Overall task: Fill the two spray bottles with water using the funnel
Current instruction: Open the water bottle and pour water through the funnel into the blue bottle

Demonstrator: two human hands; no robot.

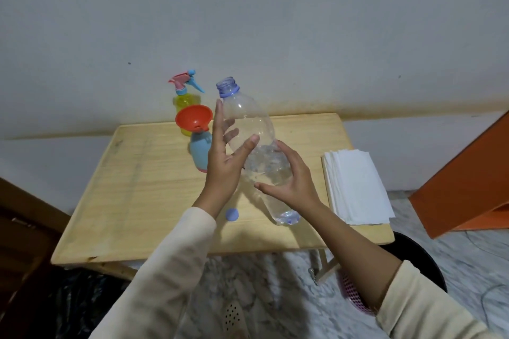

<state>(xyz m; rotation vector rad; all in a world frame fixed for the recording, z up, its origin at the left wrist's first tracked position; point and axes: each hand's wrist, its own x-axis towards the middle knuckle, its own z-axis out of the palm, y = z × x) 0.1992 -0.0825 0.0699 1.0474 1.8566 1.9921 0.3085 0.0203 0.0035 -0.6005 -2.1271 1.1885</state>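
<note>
Orange funnel [193,117], blue spray bottle [200,150]

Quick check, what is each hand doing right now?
Left hand: open, fingers spread against the clear water bottle, not gripping.
Right hand: wrapped around the bottle's lower body, holding it.

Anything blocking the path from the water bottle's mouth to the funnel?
Nothing visible. The water bottle is uncapped, its mouth up and right of the orange funnel, which sits in the blue spray bottle. Only the left hand's fingers lie near that line; the right hand grips lower.
</note>
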